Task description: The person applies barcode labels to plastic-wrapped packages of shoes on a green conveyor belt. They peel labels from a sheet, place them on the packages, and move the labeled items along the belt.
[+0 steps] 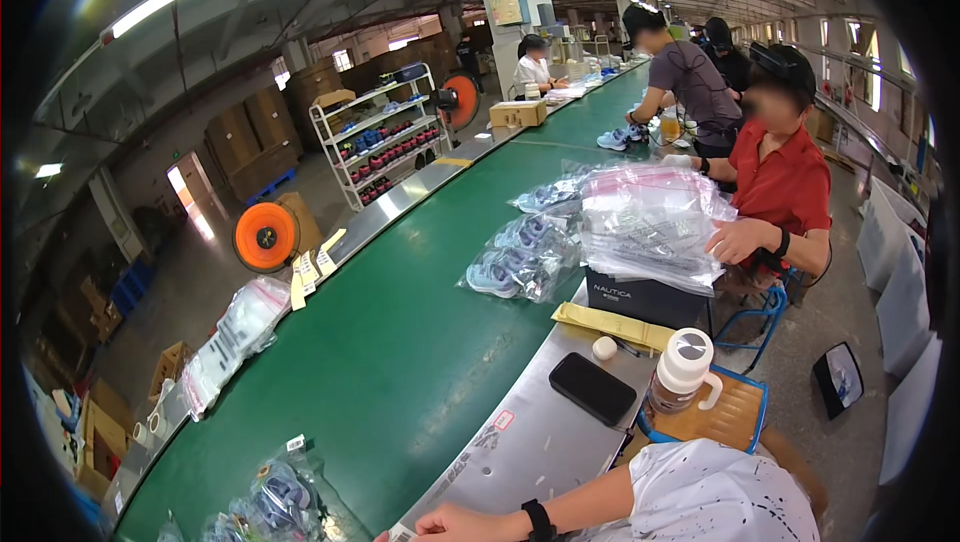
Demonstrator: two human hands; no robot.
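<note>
My right hand comes in at the lower edge, a black band on its wrist. Its fingers are closed at a small white label, partly cut off by the picture's edge. Left of it, clear bags with blue-grey shoes lie on the green belt; a small barcode tag shows on top. My left hand is out of sight.
Beside me, a metal ledge holds a black phone, a yellow paper strip and a white-capped bottle. A red-shirted co-worker touches stacked plastic bags. Bagged shoes lie nearby. Flat bags lie across the belt.
</note>
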